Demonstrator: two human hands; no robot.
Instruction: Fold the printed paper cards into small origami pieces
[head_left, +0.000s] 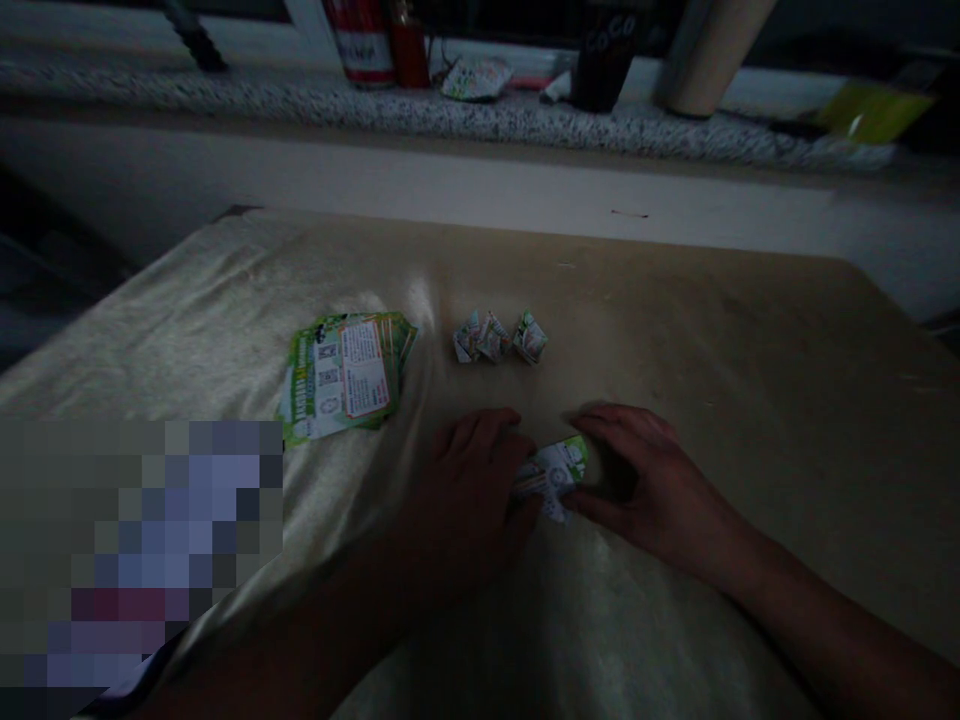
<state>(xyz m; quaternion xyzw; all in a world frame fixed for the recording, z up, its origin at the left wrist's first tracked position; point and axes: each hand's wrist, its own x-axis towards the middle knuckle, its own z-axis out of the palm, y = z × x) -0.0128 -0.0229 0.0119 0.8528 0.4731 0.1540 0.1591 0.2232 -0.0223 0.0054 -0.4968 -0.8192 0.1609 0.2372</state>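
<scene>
A partly folded green and white printed paper (556,475) lies on the table between my hands. My left hand (480,480) covers its left part, fingers curled over it and thumb at its lower edge. My right hand (649,475) is at its right side, with the thumb touching the lower edge and the fingertips by the upper corner. Beyond my hands sit three small folded paper pieces (493,338) in a row, the two left ones touching. A stack of flat green printed leaflets (345,375) lies to the left.
A shiny beige cloth (750,380) covers the table. Along the back, a speckled stone sill (285,95) carries a red can (364,45), a dark cup (604,55), a beige cylinder (712,60) and a crumpled packet (476,78). A blurred-out patch hides the lower left.
</scene>
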